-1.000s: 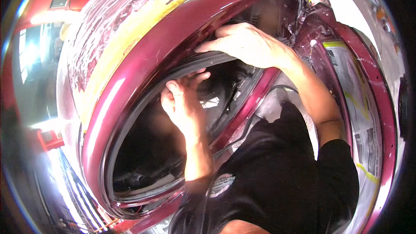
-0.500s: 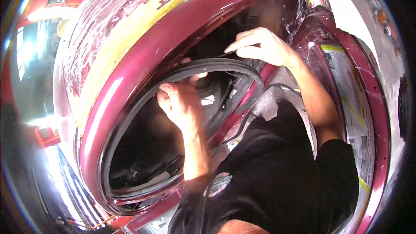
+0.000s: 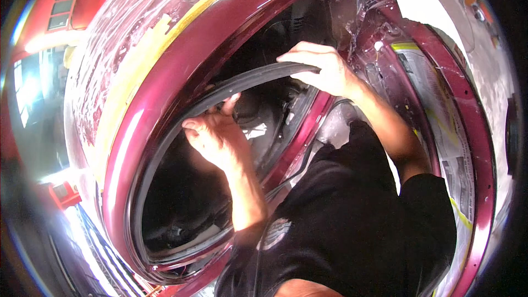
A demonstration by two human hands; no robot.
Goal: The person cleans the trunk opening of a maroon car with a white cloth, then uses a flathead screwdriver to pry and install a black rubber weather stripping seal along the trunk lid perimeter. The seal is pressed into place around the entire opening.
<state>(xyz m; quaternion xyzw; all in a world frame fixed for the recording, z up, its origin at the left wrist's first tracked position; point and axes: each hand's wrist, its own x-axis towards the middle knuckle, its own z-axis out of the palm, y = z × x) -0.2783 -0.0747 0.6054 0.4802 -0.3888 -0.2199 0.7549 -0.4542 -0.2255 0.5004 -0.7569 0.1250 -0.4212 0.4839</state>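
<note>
A black rubber door seal (image 3: 258,76) runs along the upper edge of a maroon car's door opening and arches away from it toward the right. My left hand (image 3: 217,140) is closed round the seal at the frame, its thumb on the near side and some fingers partly hidden. Farther right, my right hand (image 3: 324,71) grips the seal's raised stretch between thumb and fingers. Lower left, the seal follows the curved edge of the maroon door frame (image 3: 129,137). The seal's course beyond my right hand is hidden.
Clear plastic film (image 3: 124,38) and yellow masking tape (image 3: 181,25) cover the car's outside above the frame. At the right stands a maroon door (image 3: 476,115) with newspaper (image 3: 448,126) taped on it. The car's interior (image 3: 184,203) is dark.
My right hand has come down onto the seal, whose loop at the right no longer shows. My left hand has slid left and slightly down along the frame.
</note>
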